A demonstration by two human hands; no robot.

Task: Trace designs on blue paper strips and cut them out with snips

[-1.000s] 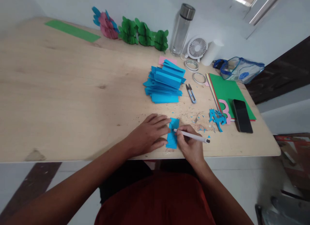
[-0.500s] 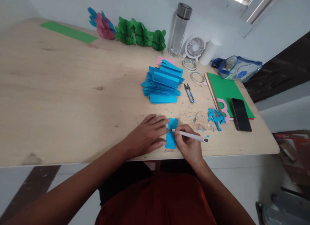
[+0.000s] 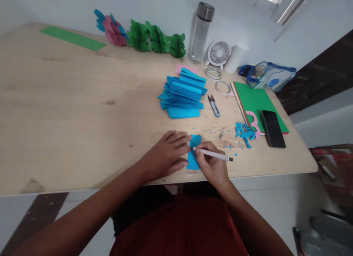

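Observation:
A small blue paper rectangle lies near the table's front edge, with dark curved lines drawn on it. My left hand rests flat with its fingers stretched out, fingertips touching the paper's left side. Gripped in my right hand is a white pen, its tip on the paper near the left edge. Beyond my hands sits a pile of folded blue paper pieces. Thread snips lie to the right of that pile, and blue paper scraps lie farther right.
A black phone and a pink paper cutout lie on green sheets. Along the wall stand green paper shapes, a glass bottle, a small fan and a clear pouch. Tape rolls lie before the fan.
The pen tip has shifted slightly left across the blue paper, to near its left edge. My left hand stays in place on the paper. The whole view has shifted a little.

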